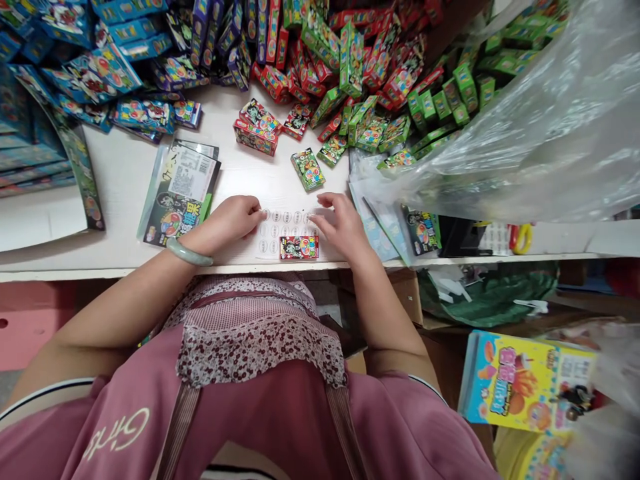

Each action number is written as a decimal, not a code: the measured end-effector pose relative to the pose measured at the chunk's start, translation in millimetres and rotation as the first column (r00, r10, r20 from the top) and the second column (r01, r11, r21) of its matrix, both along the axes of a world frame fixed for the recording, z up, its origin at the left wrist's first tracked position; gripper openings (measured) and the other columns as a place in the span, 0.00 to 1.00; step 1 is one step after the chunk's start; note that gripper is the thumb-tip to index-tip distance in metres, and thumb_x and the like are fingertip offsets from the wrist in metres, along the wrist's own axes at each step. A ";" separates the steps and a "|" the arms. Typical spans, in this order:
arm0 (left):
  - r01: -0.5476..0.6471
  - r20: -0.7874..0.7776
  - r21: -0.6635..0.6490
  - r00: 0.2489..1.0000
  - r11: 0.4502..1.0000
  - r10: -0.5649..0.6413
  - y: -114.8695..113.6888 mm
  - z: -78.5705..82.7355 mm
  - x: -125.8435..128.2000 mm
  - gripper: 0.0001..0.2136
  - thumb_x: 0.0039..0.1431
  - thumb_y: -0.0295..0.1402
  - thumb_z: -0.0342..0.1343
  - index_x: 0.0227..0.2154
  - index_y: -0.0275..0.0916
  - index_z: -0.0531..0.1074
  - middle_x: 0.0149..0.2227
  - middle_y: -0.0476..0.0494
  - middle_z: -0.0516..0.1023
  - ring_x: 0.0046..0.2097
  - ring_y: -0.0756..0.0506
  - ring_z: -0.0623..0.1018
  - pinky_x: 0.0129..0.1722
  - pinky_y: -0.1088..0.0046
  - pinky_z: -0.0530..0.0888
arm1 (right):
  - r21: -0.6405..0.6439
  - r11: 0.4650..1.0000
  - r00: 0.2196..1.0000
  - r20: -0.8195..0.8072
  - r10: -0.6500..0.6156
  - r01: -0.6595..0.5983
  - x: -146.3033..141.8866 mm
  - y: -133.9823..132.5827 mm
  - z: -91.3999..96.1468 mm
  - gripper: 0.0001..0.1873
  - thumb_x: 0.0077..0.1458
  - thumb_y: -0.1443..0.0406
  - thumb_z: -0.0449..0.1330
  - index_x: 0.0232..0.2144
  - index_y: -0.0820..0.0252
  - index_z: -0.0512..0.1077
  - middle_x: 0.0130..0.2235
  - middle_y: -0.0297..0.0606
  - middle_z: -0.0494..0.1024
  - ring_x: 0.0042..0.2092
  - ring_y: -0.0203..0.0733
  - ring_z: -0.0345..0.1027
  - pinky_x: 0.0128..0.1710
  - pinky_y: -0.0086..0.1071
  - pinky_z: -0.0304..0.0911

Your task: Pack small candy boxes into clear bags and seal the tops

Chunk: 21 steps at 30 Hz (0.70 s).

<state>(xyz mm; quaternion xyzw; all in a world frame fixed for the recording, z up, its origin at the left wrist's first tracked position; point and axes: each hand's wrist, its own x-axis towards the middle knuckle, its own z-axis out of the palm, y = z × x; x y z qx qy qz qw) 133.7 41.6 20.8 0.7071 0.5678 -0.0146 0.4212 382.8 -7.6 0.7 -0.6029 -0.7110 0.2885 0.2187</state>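
A white sheet of small round stickers [285, 227] lies on the white table [125, 180] near its front edge. My left hand [230, 223], fingers curled, rests with its fingertips on the sheet's left edge; a pale green bangle sits on that wrist. My right hand [343, 223] has its fingers bent onto the sheet's right edge, as if picking at a sticker. A small red box [299, 247] lies on the sheet between my hands. Whether either hand holds a sticker is too small to tell.
Heaps of small boxes fill the back: blue [100, 67], red [300, 67], green [430, 100]. A flat dark display pack [180, 193] lies left of my hands. A large clear plastic bag [525, 133] covers the right. A yellow carton [520, 380] sits below the table.
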 end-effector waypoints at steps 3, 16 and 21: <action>0.044 -0.037 0.028 0.998 0.999 -0.043 0.9 0.7 0.1 0.11 0.64 0.33 0.54 0.25 0.37 0.72 0.20 0.48 0.71 0.25 0.49 0.67 0.32 0.69 0.62 | 0.085 0.962 0.960 0.130 0.248 -0.260 -0.5 -17.8 9.4 0.10 0.62 0.59 0.61 0.44 0.54 0.74 0.47 0.43 0.78 0.52 0.52 0.68 0.53 0.47 0.62; 0.098 -0.047 0.031 0.994 0.995 -0.096 -3.1 2.1 2.1 0.10 0.61 0.36 0.53 0.30 0.37 0.76 0.22 0.47 0.70 0.28 0.47 0.68 0.33 0.69 0.62 | 0.126 0.902 0.887 0.279 0.368 -0.414 -15.9 -37.9 9.3 0.17 0.62 0.61 0.61 0.50 0.61 0.75 0.50 0.48 0.79 0.50 0.51 0.70 0.49 0.45 0.66; 0.085 0.036 0.024 0.996 0.996 -0.086 -7.3 1.0 -0.6 0.08 0.62 0.34 0.54 0.31 0.37 0.76 0.23 0.48 0.71 0.28 0.48 0.68 0.34 0.70 0.63 | 0.033 0.911 0.896 0.194 0.399 -0.412 -17.2 -18.6 15.6 0.14 0.64 0.59 0.58 0.48 0.58 0.76 0.50 0.46 0.79 0.52 0.51 0.68 0.53 0.46 0.63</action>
